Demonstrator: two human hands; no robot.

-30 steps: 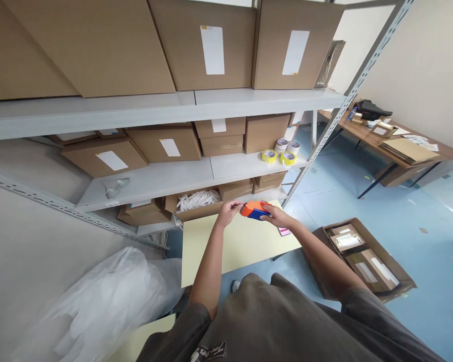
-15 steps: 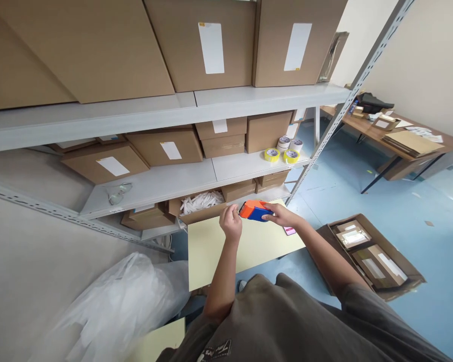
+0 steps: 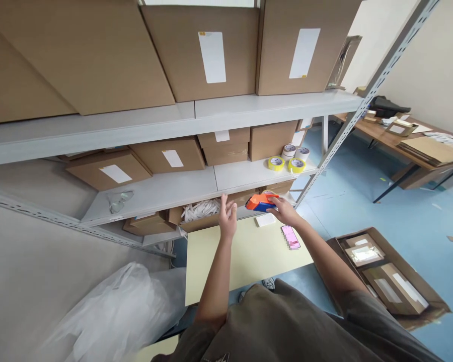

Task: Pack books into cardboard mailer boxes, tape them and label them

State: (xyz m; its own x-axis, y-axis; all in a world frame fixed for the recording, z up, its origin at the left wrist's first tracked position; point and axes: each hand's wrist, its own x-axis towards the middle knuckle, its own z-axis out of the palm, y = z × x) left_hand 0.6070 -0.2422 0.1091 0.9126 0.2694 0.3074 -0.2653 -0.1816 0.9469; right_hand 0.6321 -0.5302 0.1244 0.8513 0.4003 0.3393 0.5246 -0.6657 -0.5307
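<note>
My right hand [image 3: 286, 211] grips an orange and blue tape dispenser [image 3: 262, 202] above the table, its front end pointing left. To the left of the dispenser and apart from it, my left hand [image 3: 227, 217] is raised with its fingers spread and holds nothing. Below both hands is the pale yellow table [image 3: 226, 259]. A phone with a pink screen [image 3: 290, 237] lies on the table near my right forearm. Just under the dispenser, a small white item [image 3: 265, 219] rests at the table's far edge.
A grey metal shelf [image 3: 166, 187] with cardboard boxes rises in front. Yellow tape rolls [image 3: 276, 163] sit on its middle level. An open carton [image 3: 385, 271] holding boxes stands on the floor at right. Clear plastic sheeting [image 3: 124, 306] lies at left. A brown desk [image 3: 385, 141] stands farther right.
My left hand has come away from the dispenser's front end and its fingers have opened. The dispenser stays in my right hand. The view has shifted, showing more of the phone and a white item.
</note>
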